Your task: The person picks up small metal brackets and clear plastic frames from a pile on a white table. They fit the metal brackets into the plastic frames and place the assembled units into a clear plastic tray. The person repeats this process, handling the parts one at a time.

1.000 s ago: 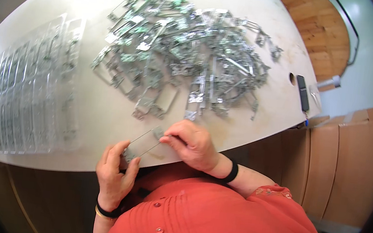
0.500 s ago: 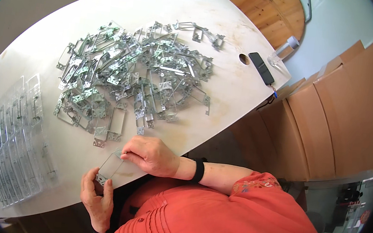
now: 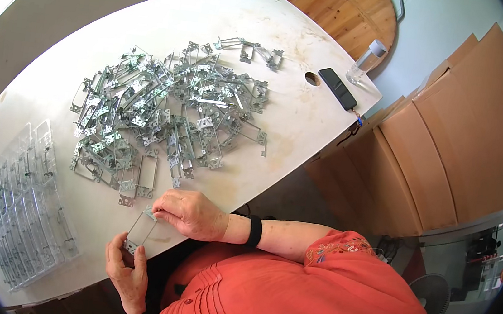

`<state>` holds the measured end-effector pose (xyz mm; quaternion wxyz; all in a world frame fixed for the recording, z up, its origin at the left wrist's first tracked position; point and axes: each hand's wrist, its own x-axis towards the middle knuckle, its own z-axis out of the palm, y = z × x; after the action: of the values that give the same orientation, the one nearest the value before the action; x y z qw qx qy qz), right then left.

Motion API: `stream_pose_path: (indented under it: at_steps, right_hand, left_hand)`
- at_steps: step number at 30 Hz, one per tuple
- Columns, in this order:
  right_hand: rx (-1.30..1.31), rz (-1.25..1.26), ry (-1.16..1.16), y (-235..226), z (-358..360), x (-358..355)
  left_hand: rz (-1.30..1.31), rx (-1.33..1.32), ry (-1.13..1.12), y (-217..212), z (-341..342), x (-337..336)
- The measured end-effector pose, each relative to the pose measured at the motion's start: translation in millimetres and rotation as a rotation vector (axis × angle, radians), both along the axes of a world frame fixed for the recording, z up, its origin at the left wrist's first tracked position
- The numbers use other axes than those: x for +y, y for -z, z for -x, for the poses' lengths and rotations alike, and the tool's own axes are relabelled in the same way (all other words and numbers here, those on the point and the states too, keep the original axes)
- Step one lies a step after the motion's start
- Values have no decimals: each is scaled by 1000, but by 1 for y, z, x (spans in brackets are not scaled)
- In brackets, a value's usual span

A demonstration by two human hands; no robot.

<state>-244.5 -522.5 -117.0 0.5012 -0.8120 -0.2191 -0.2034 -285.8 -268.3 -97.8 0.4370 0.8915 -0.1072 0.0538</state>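
Between my hands, at the table's near edge, is a thin rectangular metal frame [image 3: 142, 229] with small punched plates at its ends. My left hand [image 3: 128, 272] grips its lower end between thumb and fingers. The fingers of my right hand [image 3: 191, 214] are pinched at its upper end, by the corner plate. Just beyond lies a big tangled heap of similar metal frames [image 3: 163, 105], with a few loose ones at its near side. To the left sits a clear plastic tray [image 3: 72, 247] with rows of slim metal parts in it.
A black phone [image 3: 337, 89] with a cord lies at the far right of the white table [image 3: 280, 129], near a round hole. Behind it stands a clear bottle [image 3: 365, 63]. Large cardboard boxes [image 3: 448, 143] stand to the right, and a fan [image 3: 429, 295] at the lower right.
The whole view has shifted slightly. Both hands stay on the same metal frame, the right one still pinching its upper end.
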Motion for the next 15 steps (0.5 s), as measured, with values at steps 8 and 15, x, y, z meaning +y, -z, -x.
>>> stream_pose_path:
  at_steps: [8,15]
  right_hand:
    - [44,30,7,3,0,0]
    - [-2,26,8,2,-1,1]
  left_hand:
    - [-1,-8,-7,4,0,0]
    - [1,-22,6,2,0,0]
